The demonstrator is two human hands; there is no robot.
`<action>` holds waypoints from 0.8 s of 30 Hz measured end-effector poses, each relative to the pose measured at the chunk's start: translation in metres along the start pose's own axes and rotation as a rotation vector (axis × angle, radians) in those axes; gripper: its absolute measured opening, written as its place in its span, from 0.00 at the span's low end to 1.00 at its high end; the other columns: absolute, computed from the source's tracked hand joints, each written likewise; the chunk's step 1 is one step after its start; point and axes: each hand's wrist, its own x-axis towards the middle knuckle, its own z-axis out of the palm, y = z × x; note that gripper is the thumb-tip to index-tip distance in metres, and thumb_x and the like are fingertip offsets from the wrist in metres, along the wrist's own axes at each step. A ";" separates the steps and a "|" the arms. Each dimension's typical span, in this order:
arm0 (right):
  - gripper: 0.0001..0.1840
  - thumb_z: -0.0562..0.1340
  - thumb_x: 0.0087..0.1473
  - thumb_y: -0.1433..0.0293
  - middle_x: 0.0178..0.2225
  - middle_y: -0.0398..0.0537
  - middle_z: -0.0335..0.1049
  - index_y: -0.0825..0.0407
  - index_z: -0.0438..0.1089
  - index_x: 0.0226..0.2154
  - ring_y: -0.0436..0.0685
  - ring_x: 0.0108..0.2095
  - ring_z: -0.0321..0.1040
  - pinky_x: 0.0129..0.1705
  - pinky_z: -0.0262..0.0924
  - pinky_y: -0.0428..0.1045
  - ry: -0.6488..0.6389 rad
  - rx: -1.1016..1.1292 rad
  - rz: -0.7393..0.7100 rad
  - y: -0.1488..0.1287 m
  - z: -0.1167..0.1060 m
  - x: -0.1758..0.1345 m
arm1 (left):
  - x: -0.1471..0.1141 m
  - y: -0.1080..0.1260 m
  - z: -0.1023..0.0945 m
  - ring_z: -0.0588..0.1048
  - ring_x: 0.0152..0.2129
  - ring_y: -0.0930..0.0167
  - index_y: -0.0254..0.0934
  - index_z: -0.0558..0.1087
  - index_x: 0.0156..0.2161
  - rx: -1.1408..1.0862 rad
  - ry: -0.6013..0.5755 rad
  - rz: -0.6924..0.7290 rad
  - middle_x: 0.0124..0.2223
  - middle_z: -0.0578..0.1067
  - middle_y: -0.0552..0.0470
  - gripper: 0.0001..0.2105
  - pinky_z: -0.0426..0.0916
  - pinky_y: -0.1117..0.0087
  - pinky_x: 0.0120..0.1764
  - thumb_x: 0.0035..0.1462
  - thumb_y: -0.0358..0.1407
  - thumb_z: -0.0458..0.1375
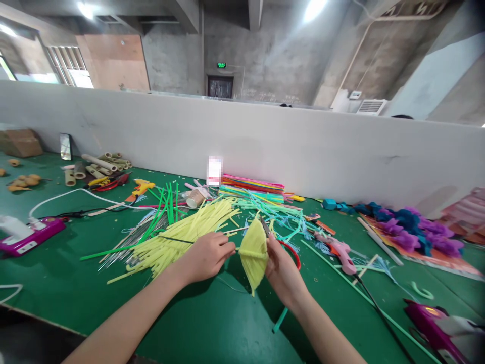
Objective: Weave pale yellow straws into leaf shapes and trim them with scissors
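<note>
A yellow leaf shape made of pipe cleaners (253,253) is held upright above the table, with a ridge across its middle. My left hand (208,255) is closed, fingertips pinching the short stem at the leaf's left side. Closed around the leaf's right edge is my right hand (282,273), which also holds red-handled scissors (294,255); their grey blades show near the leaf's top. A thin dark rod (174,238) runs up to my left hand; whether the hand grips it is hidden. Behind my left wrist lies a heap of yellow pipe cleaners (204,217).
Bundled coloured pipe cleaners (253,187) lie by the white partition (265,136). A yellow glue gun (143,187) and bamboo pieces (102,167) are left; a pink glue gun (343,255), its cable, and purple-blue fluffy pieces (413,227) are right. Purple power strips (34,235) stand at both sides.
</note>
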 end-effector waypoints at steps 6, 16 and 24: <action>0.20 0.62 0.53 0.54 0.36 0.47 0.79 0.49 0.74 0.43 0.59 0.37 0.76 0.36 0.68 0.49 0.028 -0.072 -0.011 -0.001 -0.002 0.001 | 0.000 -0.001 0.002 0.68 0.29 0.69 0.36 0.69 0.34 0.018 0.008 -0.007 0.31 0.71 0.50 0.12 0.59 0.69 0.32 0.65 0.34 0.45; 0.20 0.70 0.45 0.60 0.32 0.48 0.79 0.52 0.75 0.40 0.56 0.29 0.75 0.30 0.66 0.47 0.078 -0.145 -0.036 0.010 -0.018 0.014 | 0.000 -0.003 0.009 0.70 0.30 0.69 0.36 0.71 0.37 0.073 0.041 -0.008 0.32 0.72 0.49 0.11 0.62 0.69 0.33 0.65 0.34 0.47; 0.18 0.65 0.50 0.56 0.34 0.50 0.79 0.51 0.73 0.38 0.59 0.35 0.76 0.34 0.69 0.50 0.121 -0.051 0.048 0.006 -0.012 0.012 | -0.001 -0.010 0.014 0.72 0.34 0.66 0.35 0.71 0.43 0.119 0.132 -0.005 0.35 0.75 0.48 0.09 0.65 0.65 0.38 0.63 0.30 0.50</action>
